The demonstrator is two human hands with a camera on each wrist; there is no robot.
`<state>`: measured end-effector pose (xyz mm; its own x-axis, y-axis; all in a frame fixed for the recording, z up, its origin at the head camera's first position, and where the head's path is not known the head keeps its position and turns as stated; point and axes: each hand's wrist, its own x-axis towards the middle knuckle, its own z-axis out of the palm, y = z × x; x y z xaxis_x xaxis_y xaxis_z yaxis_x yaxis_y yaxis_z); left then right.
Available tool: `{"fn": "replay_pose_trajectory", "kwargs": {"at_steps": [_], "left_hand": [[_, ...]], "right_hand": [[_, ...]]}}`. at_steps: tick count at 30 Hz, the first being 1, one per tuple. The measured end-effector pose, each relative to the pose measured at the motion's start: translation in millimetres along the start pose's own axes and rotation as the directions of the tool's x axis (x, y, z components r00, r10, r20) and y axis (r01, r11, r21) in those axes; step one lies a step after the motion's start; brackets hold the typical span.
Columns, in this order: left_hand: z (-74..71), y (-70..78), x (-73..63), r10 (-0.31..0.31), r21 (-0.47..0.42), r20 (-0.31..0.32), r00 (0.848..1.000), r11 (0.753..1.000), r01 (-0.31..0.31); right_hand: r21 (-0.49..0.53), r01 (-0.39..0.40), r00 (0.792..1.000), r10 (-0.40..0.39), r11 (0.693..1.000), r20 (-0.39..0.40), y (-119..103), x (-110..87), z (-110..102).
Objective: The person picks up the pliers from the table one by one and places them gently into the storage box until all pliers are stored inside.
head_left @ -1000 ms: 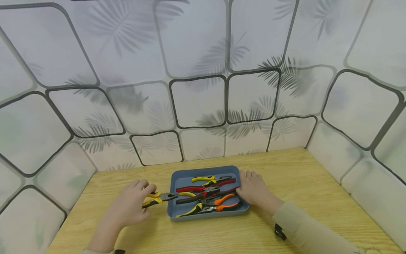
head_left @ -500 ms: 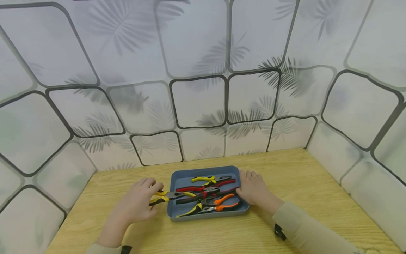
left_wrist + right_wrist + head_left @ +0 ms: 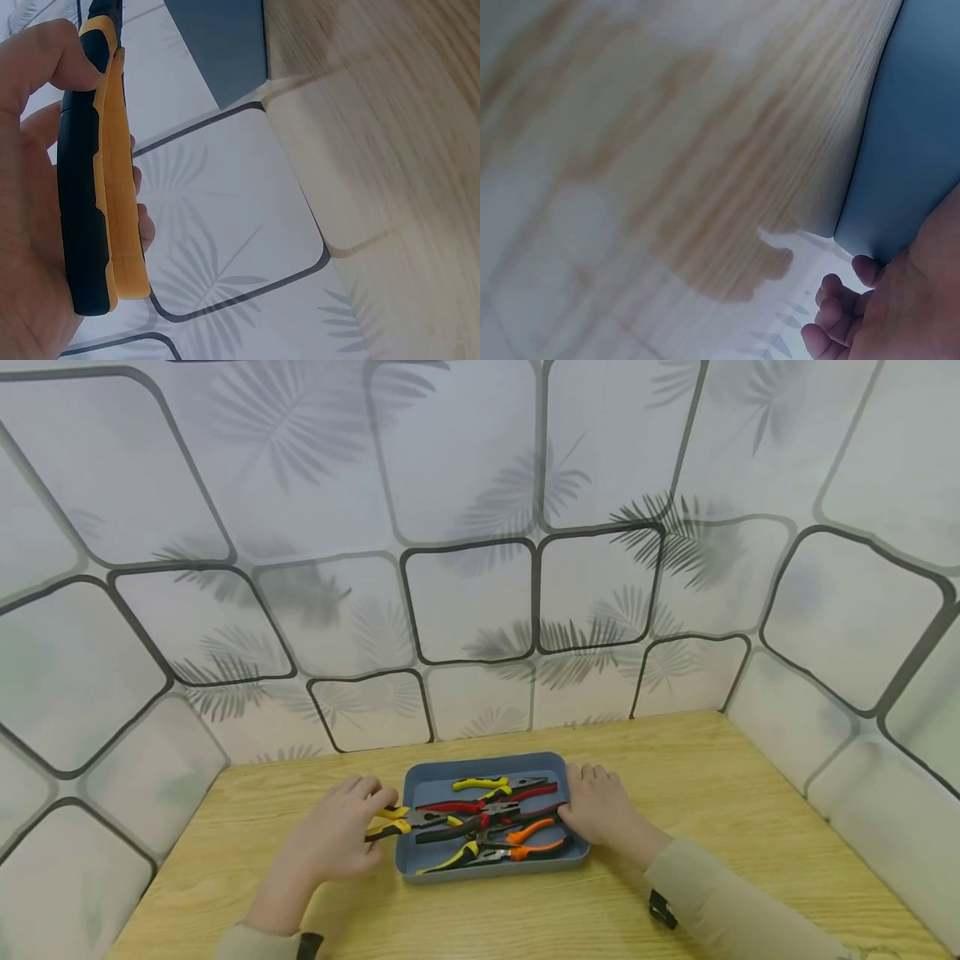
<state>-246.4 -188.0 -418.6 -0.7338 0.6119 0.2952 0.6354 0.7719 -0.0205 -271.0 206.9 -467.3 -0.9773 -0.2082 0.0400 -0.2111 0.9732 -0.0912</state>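
My left hand [image 3: 341,835] grips combination pliers with yellow and black handles [image 3: 390,828]. Their metal head points right and overlaps the left part of the blue-grey tray [image 3: 491,877] in the head view. Close up in the left wrist view, the handles [image 3: 105,187] lie along the palm with a finger bent over them near the top. My right hand [image 3: 603,810] rests against the tray's right side, its fingers relaxed in the right wrist view. Inside the tray lie several pliers: red and black pliers [image 3: 495,810], orange-handled pliers [image 3: 536,852] and yellow-handled pliers [image 3: 480,782].
The tray stands on a wooden table [image 3: 675,760]. A pale wall covering with dark outlines and leaf prints [image 3: 472,602] borders the table at the back and sides. The tools inside overlap one another, most densely around the tray's middle.
The left hand has moved right with the pliers, bringing their head from the tray's left rim further over the tray. The right hand and tray have stayed in place.
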Motion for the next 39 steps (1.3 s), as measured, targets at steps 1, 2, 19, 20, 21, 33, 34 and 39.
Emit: {"fn": "replay_pose_trajectory", "kwargs": {"at_steps": [1,2,19,20,21,33,34,39], "left_hand": [[0.7,0.1,0.8,0.004,-0.001,-0.005,1.0,1.0,-0.004],[1.1,0.3,1.7,0.009,-0.002,-0.012,1.0,1.0,-0.009],[1.3,8.5,24.8,0.038,-0.009,0.032,0.999,0.999,-0.038],[1.6,9.0,26.0,0.04,-0.013,0.028,0.999,0.999,-0.04],[1.8,9.3,27.4,0.043,-0.014,0.027,0.999,0.999,-0.042],[5.8,12.4,37.8,0.062,-0.013,0.03,0.998,0.998,-0.062],[5.9,12.7,38.5,0.06,-0.014,0.031,0.998,0.998,-0.06],[9.3,12.3,43.0,0.056,-0.023,0.036,0.998,0.998,-0.056]], "right_hand": [[-0.002,0.0,1.0,0.0,1.0,0.0,0,0.0,0],[-0.003,0.0,1.0,0.0,1.0,-0.001,0,0.0,0],[-0.008,-0.004,1.0,0.004,1.0,0.002,3,-0.3,4],[-0.007,-0.003,1.0,0.003,1.0,0.003,3,-0.5,4],[-0.006,-0.003,1.0,0.003,1.0,0.005,2,-0.7,4],[-0.006,-0.006,1.0,0.006,1.0,0.013,1,-1.6,2],[-0.008,-0.006,1.0,0.007,1.0,0.012,1,-1.4,2],[-0.008,-0.008,1.0,0.008,1.0,0.008,1,0.1,2]]}}
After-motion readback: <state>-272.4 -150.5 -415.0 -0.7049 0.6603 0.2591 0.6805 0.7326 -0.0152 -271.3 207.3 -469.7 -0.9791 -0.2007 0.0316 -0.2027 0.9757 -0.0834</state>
